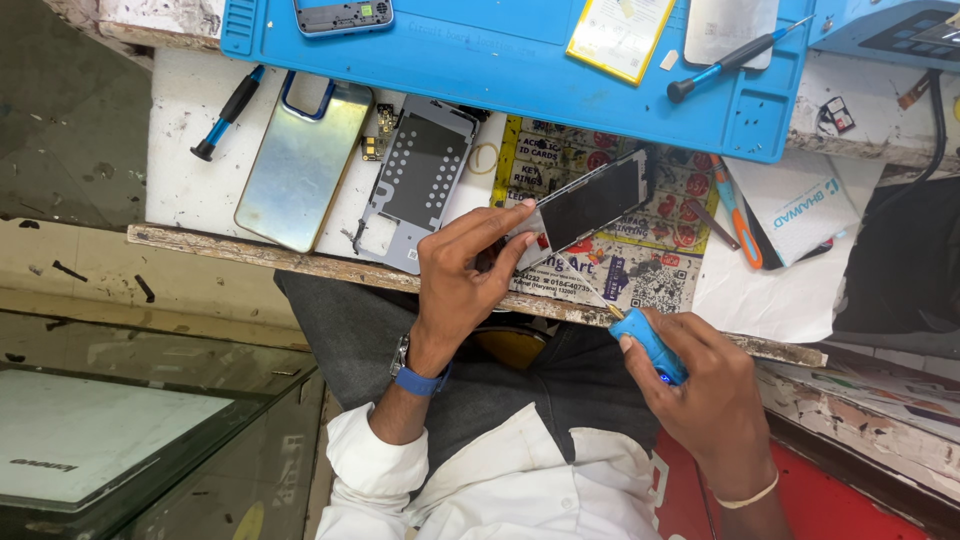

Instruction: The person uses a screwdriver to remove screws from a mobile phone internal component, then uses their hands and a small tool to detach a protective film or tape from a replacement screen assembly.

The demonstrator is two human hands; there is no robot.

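My left hand pinches the near end of a phone screen panel, which lies tilted on a printed sheet at the table's front edge. My right hand grips a blue handled tool whose thin metal tip points up at the panel's lower edge. A grey metal phone mid-frame lies just left of my left hand. Beside it rests a silvery phone back cover.
A blue work mat at the back holds a phone, a yellow battery, a grey plate and a blue screwdriver. Another screwdriver lies far left. Orange-handled tweezers and a white card lie right. A glass counter sits lower left.
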